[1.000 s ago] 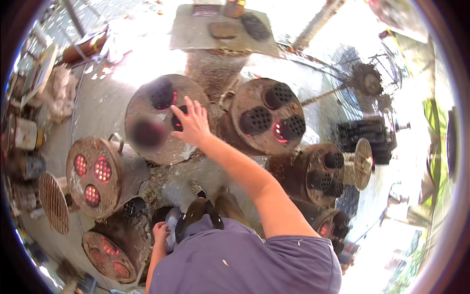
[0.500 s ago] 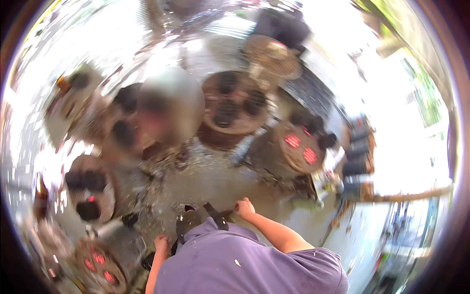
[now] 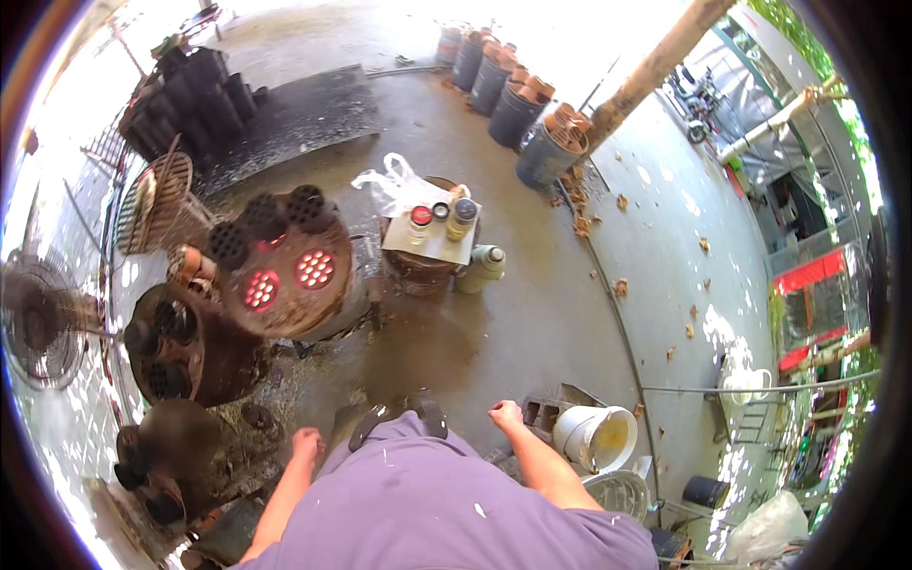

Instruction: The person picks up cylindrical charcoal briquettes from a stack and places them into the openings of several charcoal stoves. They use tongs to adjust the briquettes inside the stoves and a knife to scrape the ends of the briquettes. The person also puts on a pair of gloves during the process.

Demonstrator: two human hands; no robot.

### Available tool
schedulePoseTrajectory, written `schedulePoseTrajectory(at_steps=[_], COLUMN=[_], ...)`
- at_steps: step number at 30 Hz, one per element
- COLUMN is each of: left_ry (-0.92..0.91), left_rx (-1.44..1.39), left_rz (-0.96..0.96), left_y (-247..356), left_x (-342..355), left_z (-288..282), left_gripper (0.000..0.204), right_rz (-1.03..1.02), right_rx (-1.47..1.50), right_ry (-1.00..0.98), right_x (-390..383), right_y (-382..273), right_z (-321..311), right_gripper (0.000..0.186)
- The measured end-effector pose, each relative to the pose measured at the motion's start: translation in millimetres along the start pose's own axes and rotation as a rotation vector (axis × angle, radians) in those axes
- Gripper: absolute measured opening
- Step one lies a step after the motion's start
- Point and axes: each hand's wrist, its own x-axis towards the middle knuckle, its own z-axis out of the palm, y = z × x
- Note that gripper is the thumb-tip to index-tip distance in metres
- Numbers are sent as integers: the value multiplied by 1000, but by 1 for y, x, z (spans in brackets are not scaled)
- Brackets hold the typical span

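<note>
My left hand [image 3: 307,444] hangs beside my body, fingers curled in a loose fist with nothing showing in it. On the other side, my right hand [image 3: 505,413] is held forward, also loosely closed and visibly empty. Neither touches anything. Ahead to the left stands a round clay-topped stove [image 3: 285,302] with two glowing red honeycomb briquettes [image 3: 314,270] in its holes and several black briquettes [image 3: 264,217] on top. Past my feet, a small stand holds a board [image 3: 439,243] with a red-lidded jar [image 3: 420,218], another jar [image 3: 462,217] and a white plastic bag [image 3: 392,187].
A green bottle [image 3: 484,266] stands on the floor by the stand. More stoves [image 3: 173,337] line the left. A white bucket [image 3: 581,437] and hollow block [image 3: 542,414] sit near my right arm. Several dark bins [image 3: 551,157] with clay pieces stand by a wooden post [image 3: 655,66].
My view has swung to the right: the stoves have shifted left, and the stand with jars, the bins and the white bucket now show plainly. Both hands stay loosely closed.
</note>
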Motion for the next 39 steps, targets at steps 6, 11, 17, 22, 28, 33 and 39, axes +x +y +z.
schedulePoseTrajectory(at_steps=[6, 11, 17, 22, 28, 33, 39], left_ry=[-187, -274, -413, -444, -243, -217, -43], left_rx=[392, 768, 935, 860, 895, 576, 190], left_rz=[137, 286, 492, 531, 599, 427, 283], left_y=[117, 203, 295, 319, 284, 342, 409], left_x=[59, 81, 76, 83, 122, 67, 71], left_z=[127, 243, 390, 519, 623, 725, 779], left_gripper=[23, 21, 24, 23, 25, 14, 16], right_rz=[198, 333, 295, 270, -454, -647, -436], right_rx=[341, 316, 430, 461, -42, 66, 174], right_ry=[-1, 13, -47, -4, 338, 653, 326], right_x=[17, 19, 104, 203, 411, 574, 699], right_y=[10, 50, 116, 122, 150, 78, -134], right_z=[-24, -32, -10, -92, -268, -490, -625], right_gripper=[45, 42, 42, 43, 43, 42, 47])
